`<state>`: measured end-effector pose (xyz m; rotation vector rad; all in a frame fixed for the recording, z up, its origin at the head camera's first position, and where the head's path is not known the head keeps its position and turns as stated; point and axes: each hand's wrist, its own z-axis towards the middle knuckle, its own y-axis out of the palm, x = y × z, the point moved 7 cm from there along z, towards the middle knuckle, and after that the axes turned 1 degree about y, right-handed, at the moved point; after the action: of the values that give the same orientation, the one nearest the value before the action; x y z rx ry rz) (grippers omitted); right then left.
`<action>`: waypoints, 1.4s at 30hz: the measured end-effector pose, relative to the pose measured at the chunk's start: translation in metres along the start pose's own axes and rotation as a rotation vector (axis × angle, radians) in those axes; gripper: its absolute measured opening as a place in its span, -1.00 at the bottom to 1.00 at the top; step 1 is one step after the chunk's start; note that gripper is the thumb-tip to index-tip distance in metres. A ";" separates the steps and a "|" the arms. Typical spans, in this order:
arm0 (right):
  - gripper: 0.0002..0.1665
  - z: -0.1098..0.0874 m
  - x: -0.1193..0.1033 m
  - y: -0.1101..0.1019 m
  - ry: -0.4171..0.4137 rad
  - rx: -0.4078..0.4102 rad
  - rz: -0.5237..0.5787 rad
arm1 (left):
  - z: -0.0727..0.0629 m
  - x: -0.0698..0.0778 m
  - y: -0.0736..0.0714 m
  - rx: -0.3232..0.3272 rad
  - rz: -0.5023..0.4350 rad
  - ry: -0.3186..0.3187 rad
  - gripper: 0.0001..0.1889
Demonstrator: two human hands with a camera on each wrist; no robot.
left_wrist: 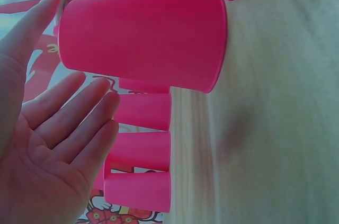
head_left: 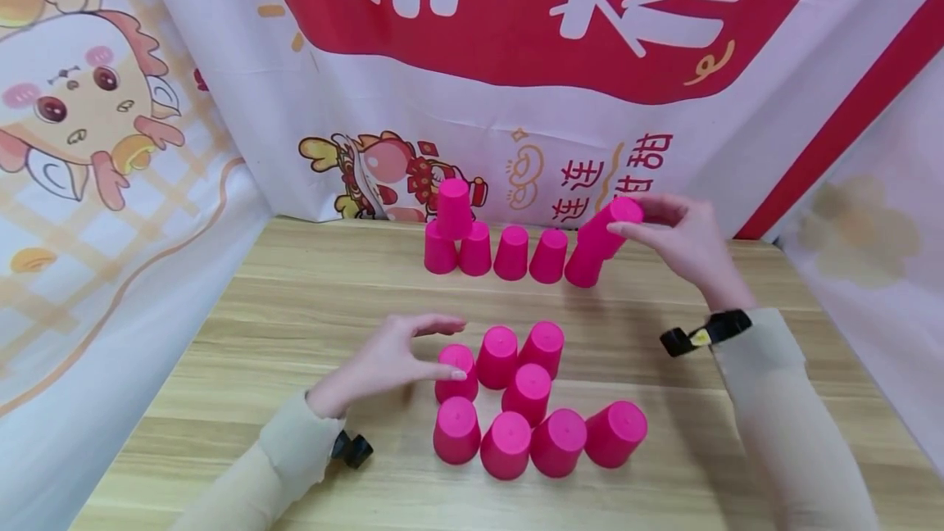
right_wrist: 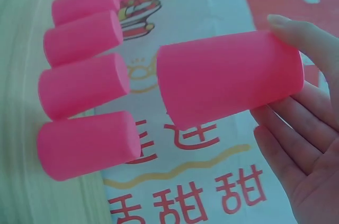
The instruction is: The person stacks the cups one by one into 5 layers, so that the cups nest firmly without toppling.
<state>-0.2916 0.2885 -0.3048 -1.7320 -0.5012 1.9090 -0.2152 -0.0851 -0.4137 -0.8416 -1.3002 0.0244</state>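
Note:
My right hand [head_left: 682, 240] pinches an upside-down pink cup [right_wrist: 228, 78] near its closed end, thumb on one side and fingers on the other. That cup hangs tilted above the right end of a back row of pink cups [head_left: 511, 254]. One more cup [head_left: 454, 207] stands on top of the row's left end. My left hand [head_left: 387, 359] is spread beside a front-group cup [head_left: 456, 383], its thumb and fingers extended on either side. In the left wrist view the fingers lie close to this cup [left_wrist: 143, 41], not curled round it; whether they touch, I cannot tell.
Several more upside-down pink cups [head_left: 507, 445] stand close together on the wooden table [head_left: 332, 269], nearest me. A printed cloth [head_left: 479, 105] hangs right behind the back row. More cloth walls [head_left: 870, 187] rise at both sides.

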 end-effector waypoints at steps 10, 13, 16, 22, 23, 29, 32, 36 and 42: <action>-0.17 0.052 0.003 0.026 -0.013 -0.086 -0.022 | -0.002 -0.005 0.007 -0.037 0.023 0.002 -0.32; -0.20 0.059 0.004 0.032 -0.026 -0.101 -0.033 | -0.002 -0.005 0.007 -0.034 0.023 0.010 -0.40; -0.19 0.063 0.006 0.035 -0.022 -0.098 -0.047 | -0.002 -0.006 0.007 -0.037 0.006 0.025 -0.45; -0.15 0.066 0.007 0.037 -0.005 -0.103 -0.051 | -0.001 -0.007 0.008 -0.044 -0.021 0.043 -0.44; -0.16 0.067 0.007 0.037 -0.004 -0.106 -0.049 | -0.001 -0.007 0.008 -0.044 -0.021 0.043 -0.44; -0.18 0.067 0.005 0.038 -0.020 -0.112 -0.053 | -0.002 -0.008 0.008 -0.044 -0.022 0.034 -0.45; -0.16 0.068 0.006 0.040 -0.025 -0.112 -0.055 | -0.002 -0.009 0.008 -0.048 -0.022 0.030 -0.43; -0.08 0.066 0.006 0.039 -0.036 -0.113 -0.055 | -0.002 -0.009 0.008 -0.045 -0.019 0.037 -0.40; 0.02 0.049 0.000 0.027 -0.036 -0.129 -0.020 | -0.003 -0.010 0.008 -0.042 -0.021 0.027 -0.39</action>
<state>-0.3439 0.2701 -0.3146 -1.7675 -0.6659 1.9344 -0.2127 -0.0857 -0.4263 -0.8609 -1.2882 -0.0305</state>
